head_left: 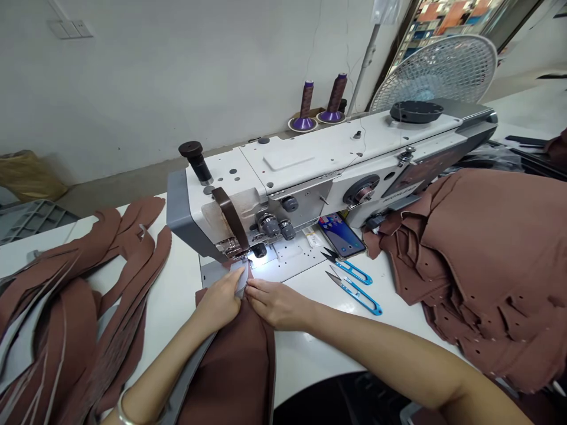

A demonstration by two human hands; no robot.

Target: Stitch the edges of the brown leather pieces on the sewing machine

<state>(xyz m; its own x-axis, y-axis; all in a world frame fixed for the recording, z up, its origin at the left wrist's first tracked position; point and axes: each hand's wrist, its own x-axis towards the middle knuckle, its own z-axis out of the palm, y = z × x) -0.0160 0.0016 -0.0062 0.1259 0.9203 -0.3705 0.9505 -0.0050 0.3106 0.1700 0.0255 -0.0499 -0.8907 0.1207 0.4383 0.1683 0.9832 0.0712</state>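
Observation:
A brown fabric piece [234, 366] with a grey underside runs from the front table edge up to the needle area of a white sewing machine [292, 165]. My left hand [220, 300] is closed on its grey folded edge just in front of the presser foot. Close beside it, my right hand [277, 302] pinches the same piece from the right, fingertips together. The machine's lamp lights the bed around the needle. Under my fingers, the exact layers of fabric are hidden.
Brown strips [80, 307] lie heaped on the left, and a stack of brown pieces [496, 254] on the right. Two blue thread snips [357, 295] and a phone [341, 234] rest right of the needle area. Behind stand thread cones [306, 103] and a fan [436, 71].

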